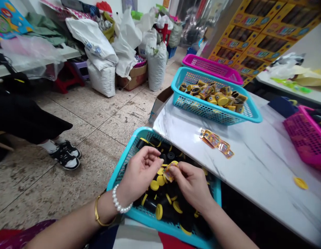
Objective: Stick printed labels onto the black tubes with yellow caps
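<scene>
My right hand point(193, 185) pinches a small printed label point(169, 172) in orange, yellow and purple over the near blue basket point(124, 162). Close beside it on the left, my left hand point(141, 171) is loosely closed, with its fingers curled and the thumb near the index fingertip. Whether anything sits between those fingertips is hidden. Below both hands, the basket holds many small black canisters point(150, 204) with yellow lids point(159, 211). A row of printed labels point(216, 143) lies on the white marbled table point(243, 166), ahead of my right hand.
Behind the labels, a blue basket point(217, 116) holds yellow-wrapped canisters point(209, 93). A pink basket point(303, 141) and a yellow lid point(301, 183) are at right. Stacked yellow boxes point(238, 38) rise behind. A seated person's shoes point(65, 154) and white sacks point(101, 74) are at left.
</scene>
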